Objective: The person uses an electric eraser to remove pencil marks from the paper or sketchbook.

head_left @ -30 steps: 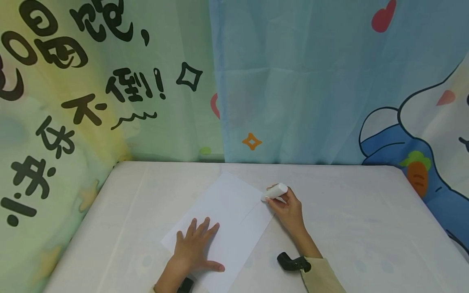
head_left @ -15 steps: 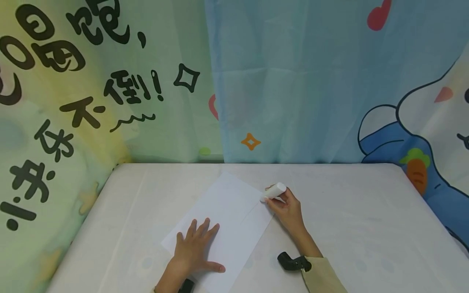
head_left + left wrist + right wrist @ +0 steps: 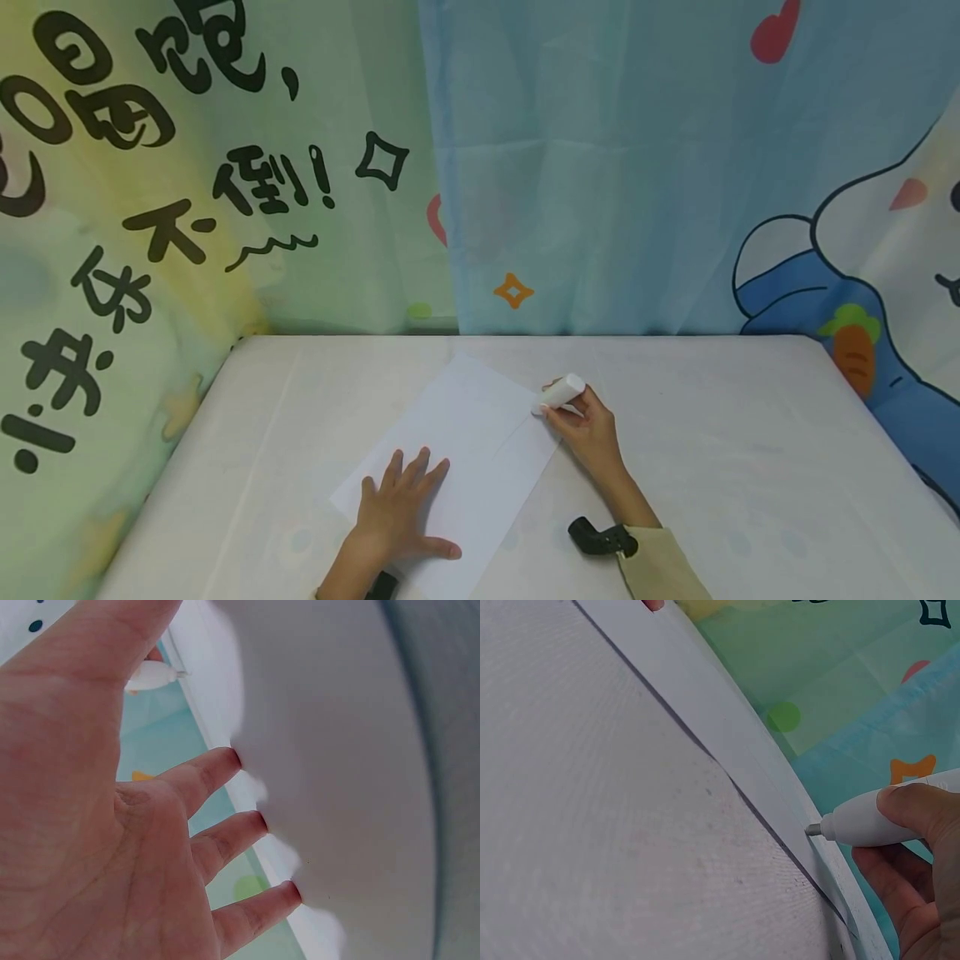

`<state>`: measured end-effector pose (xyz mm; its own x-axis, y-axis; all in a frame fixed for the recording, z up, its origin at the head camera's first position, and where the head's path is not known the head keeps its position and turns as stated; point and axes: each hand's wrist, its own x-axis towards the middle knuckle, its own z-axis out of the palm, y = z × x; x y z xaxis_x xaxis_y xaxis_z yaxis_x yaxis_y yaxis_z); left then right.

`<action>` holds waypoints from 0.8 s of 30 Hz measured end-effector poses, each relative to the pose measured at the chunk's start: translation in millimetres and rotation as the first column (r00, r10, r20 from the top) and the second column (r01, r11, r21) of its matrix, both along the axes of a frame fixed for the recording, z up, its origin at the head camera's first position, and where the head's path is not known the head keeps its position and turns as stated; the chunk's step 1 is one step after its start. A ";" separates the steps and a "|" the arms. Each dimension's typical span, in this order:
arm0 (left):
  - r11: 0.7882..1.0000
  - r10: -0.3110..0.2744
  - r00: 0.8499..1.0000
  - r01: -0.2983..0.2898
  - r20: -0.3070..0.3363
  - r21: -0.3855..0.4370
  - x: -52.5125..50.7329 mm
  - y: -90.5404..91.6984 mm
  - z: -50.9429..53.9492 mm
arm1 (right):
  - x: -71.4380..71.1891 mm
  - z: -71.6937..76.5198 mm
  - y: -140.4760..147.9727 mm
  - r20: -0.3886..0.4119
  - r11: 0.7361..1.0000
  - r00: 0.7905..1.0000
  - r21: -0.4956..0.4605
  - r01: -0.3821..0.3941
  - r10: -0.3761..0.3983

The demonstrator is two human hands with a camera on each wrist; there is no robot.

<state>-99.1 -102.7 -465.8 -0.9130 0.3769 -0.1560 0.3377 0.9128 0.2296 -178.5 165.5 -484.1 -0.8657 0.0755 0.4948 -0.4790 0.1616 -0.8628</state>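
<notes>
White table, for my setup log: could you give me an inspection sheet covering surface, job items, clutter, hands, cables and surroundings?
Surface: white table, with a few faint marks.
Job items: paper lying at an angle, bearing a faint line (drawn or creased, unclear); white pen-shaped tool, its metal tip at the paper.
Clutter: nothing seen.
Hands: left hand, fingers spread, tips on the paper; right hand pinching the tool; wrist-worn black device at the right, second black device at the left.
Cables: nothing seen.
Surroundings: printed curtains.
</notes>
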 end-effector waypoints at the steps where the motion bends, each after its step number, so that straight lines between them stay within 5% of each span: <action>1: 1.000 0.000 1.000 0.000 0.000 0.000 -0.1 0.0 -0.1 | 0.1 0.1 0.0 0.001 1.000 1.000 0.003 0.001 -0.001; 24: 1.000 0.011 1.000 -0.011 0.004 0.020 -0.3 0.5 -0.8 | 0.7 0.8 -0.5 0.021 1.000 1.000 0.000 -0.007 0.007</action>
<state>-99.4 -102.2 -466.5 -0.9164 0.3701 -0.1525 0.3267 0.9117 0.2491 -177.8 165.0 -483.2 -0.8762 0.0692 0.4769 -0.4624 0.1582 -0.8725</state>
